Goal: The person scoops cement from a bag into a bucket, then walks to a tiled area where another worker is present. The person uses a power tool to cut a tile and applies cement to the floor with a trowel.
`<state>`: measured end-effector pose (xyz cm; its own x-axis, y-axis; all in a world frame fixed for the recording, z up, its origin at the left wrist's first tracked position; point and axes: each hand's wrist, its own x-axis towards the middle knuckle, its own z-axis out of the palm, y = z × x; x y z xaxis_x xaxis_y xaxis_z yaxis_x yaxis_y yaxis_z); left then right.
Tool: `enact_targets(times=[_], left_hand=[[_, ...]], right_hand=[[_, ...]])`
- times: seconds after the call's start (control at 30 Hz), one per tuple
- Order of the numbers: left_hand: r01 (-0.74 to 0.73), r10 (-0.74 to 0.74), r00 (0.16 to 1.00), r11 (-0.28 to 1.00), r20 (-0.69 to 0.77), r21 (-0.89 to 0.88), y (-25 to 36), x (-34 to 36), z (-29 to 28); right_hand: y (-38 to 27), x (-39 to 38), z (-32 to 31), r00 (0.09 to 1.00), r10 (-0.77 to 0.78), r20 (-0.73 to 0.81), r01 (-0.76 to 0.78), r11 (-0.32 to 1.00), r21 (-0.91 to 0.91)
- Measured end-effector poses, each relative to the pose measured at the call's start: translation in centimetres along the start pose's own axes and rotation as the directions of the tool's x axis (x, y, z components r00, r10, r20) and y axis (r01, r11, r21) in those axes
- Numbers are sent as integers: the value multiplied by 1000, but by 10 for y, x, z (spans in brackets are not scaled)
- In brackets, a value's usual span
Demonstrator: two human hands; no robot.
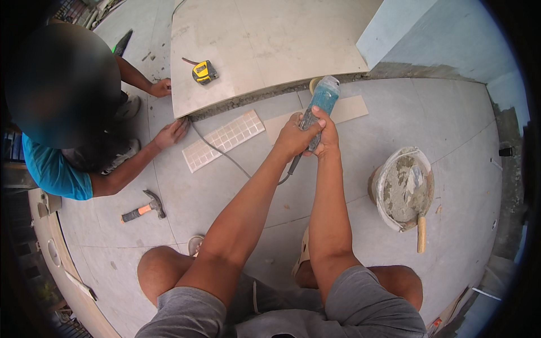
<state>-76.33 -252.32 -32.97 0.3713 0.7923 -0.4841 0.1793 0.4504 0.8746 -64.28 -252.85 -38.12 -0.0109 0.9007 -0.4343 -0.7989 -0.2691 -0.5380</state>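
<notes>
Both my hands grip a teal and silver angle grinder [322, 96] in the middle of the head view. My left hand [296, 136] is closed round its lower body, and my right hand [326, 129] wraps it just to the right. The grinder's round disc shows partly behind its head, beside the edge of a large pale raised tile slab [265, 39]. A grey cord [242, 166] runs from the tool across the floor. Under and around the grinder lie a plain beige tile strip [352, 110] and a strip with a square grid [220, 143].
A co-worker in a blue sleeve [53, 169] crouches at left, hands at the slab's left corner. A yellow tape measure [204, 72] rests on the slab. A hammer [142, 208] lies left. A mortar bucket with trowel [400, 180] stands right. A wall [434, 34] borders the upper right.
</notes>
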Motion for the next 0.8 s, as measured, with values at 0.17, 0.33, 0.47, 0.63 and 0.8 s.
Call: enact_targets(times=[0.17, 0.33, 0.47, 0.63, 0.8], left_hand=[[-15, 15, 1000, 1000, -2, -11, -1, 0, -3], [-12, 12, 1000, 1000, -1, -5, 7, -7, -4], [-3, 3, 1000, 1000, 31, 3, 6, -4, -8], [-9, 9, 1000, 1000, 25, -15, 3, -4, -10], [-16, 16, 1000, 999, 7, -33, 7, -11, -10]], right_hand=[[3, 3, 1, 1000, -6, 12, 6, 1000, -6], [2, 2, 3, 1000, -11, -6, 11, 1000, -4], [3, 2, 6, 1000, -8, 7, 8, 1000, 8], [6, 3, 9, 1000, -10, -8, 10, 1000, -6], [7, 2, 11, 1000, -12, -23, 12, 1000, -3]])
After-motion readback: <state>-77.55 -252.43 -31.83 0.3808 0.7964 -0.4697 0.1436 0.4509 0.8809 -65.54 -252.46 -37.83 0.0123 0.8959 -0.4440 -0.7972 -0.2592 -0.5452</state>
